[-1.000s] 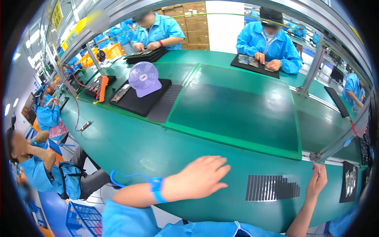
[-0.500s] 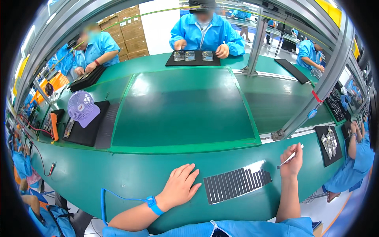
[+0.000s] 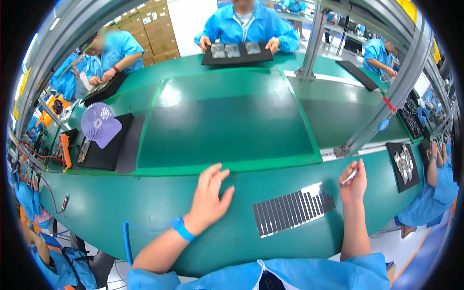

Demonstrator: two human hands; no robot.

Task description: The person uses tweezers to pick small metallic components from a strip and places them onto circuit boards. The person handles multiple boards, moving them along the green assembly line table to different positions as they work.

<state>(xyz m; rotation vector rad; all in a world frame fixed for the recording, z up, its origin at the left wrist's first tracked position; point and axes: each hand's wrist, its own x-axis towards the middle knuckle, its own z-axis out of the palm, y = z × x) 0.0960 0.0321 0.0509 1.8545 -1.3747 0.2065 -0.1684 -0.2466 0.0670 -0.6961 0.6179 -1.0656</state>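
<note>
My left hand (image 3: 210, 195) is open above the green tabletop, its fingers spread toward the taped edge, with a blue strap (image 3: 182, 229) around the wrist. My right hand (image 3: 354, 186) is closed around a slim white tool (image 3: 349, 177), seen end-on and mostly covered by the fingers. Between the hands lies a clear sheet (image 3: 316, 189) bearing a row of narrow black strips (image 3: 285, 213). The strips at its right end are shorter, with bare shiny sheet above them.
Beyond the green-taped edge (image 3: 227, 169) lies a wide green surface. Across it, a co-worker holds a black tray (image 3: 237, 60) with circuit boards. A purple fan (image 3: 99, 123) stands left. At right are a metal post (image 3: 382, 106) and a black pad (image 3: 412, 181) with small parts.
My left hand has lifted off the table and moved forward. My right hand has shifted slightly forward, turning the white tool. The co-worker opposite now grips the black tray by both ends, tilting it.
</note>
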